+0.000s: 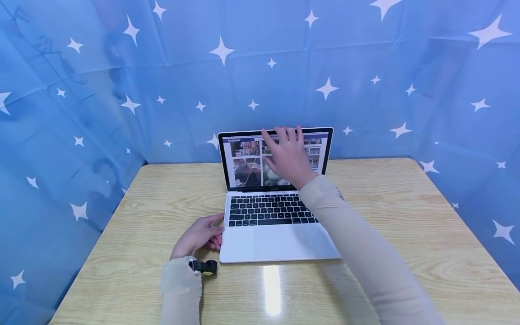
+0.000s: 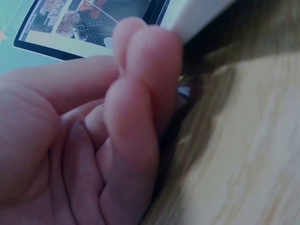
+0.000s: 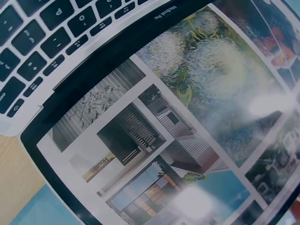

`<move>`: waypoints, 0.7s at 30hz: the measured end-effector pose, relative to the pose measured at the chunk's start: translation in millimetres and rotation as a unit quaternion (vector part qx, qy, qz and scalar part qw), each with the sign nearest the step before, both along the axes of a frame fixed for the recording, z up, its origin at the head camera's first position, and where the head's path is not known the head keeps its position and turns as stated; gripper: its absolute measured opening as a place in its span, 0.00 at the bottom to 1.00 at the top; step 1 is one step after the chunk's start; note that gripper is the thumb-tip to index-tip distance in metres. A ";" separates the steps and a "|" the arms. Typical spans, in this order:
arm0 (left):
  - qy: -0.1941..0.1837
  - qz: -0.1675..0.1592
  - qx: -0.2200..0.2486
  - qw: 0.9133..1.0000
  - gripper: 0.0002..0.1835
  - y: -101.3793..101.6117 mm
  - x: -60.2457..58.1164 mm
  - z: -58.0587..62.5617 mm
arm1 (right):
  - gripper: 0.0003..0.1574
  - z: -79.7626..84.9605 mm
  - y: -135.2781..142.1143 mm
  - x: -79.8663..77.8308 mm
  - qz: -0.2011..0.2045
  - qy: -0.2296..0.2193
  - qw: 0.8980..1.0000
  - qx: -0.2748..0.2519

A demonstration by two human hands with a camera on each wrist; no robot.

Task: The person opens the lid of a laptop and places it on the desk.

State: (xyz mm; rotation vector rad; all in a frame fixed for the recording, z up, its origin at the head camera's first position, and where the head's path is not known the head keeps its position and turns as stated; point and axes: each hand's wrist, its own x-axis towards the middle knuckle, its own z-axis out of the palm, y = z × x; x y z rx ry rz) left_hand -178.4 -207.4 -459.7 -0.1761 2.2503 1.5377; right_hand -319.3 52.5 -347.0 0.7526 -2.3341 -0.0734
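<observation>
An opened silver laptop [image 1: 280, 243] stands on the wooden table, its lit screen [image 1: 245, 174] showing a page of photos. At the left side of its base is my left hand [image 1: 199, 234], gripping the edge with bent fingers. The left wrist view shows those fingers [image 2: 136, 108] bunched together beside the pale laptop edge [image 2: 197, 18]. My right hand [image 1: 288, 155] reaches over the screen with fingers spread, fingertips at the lid's top edge. From the right wrist, the screen [image 3: 201, 126] and part of the keyboard [image 3: 56, 42] fill the view.
The pale wooden table [image 1: 406, 225] extends on both sides of the laptop. A blue curtain [image 1: 276, 85] with white stars hangs behind it and at both sides. A dark strap device [image 1: 205, 267] sits on the left wrist over a beige sleeve.
</observation>
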 end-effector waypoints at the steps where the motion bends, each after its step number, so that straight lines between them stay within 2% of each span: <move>1: 0.000 0.001 -0.001 1.000 0.27 -0.4 0.3 -0.2 | 0.46 0.1 -0.7 -0.5 0.002 -0.001 1.000 -0.004; 13: -0.011 0.007 -0.002 1.000 0.27 -1.9 1.2 1.9 | 0.40 -5.2 -5.7 -13.3 0.009 0.005 0.999 -0.040; 21: -0.009 0.003 -0.004 1.000 0.27 0.6 0.5 1.2 | 0.40 -8.6 -3.6 -16.1 -0.002 0.004 0.998 -0.056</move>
